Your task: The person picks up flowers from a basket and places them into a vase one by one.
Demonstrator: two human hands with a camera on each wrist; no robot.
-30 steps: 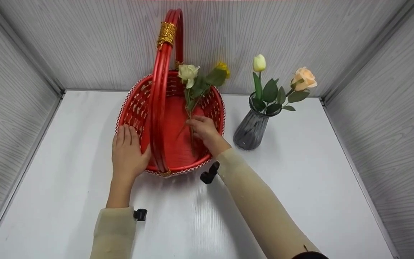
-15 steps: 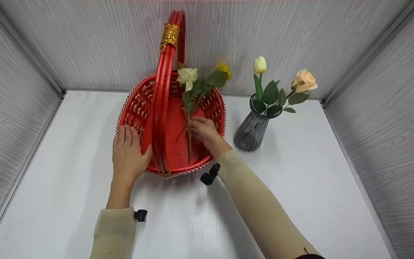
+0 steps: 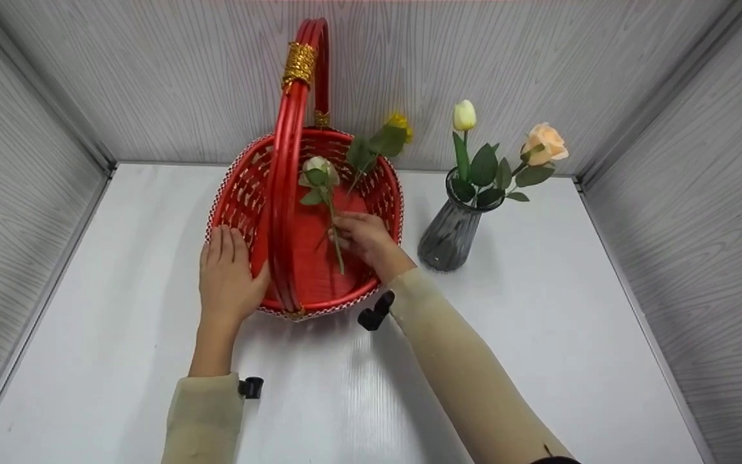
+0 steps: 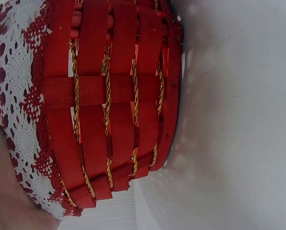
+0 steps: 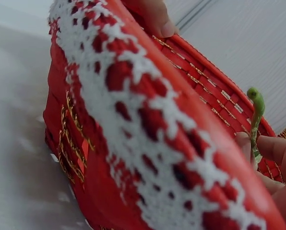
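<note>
So there's this big red woven basket with white lace trim [image 3: 332,303], the left hand [image 3: 229,280] laid straight-fingered on its rim, probably to steady it, and the right hand [image 3: 370,240] over its inside, pinching a slim white green-leafed rose [image 3: 319,173] mid-stem, likely for angle control.

This looks like a small lab-style booth (walled on three visible sides): a plain white surface [image 3: 525,361] spreads beneath the fingers [image 3: 218,246], pale grey wood-grain panels [image 3: 184,77] stand beyond them and to their left and right, and grey strips [image 3: 41,84] run down the corners where the panels meet.
</note>
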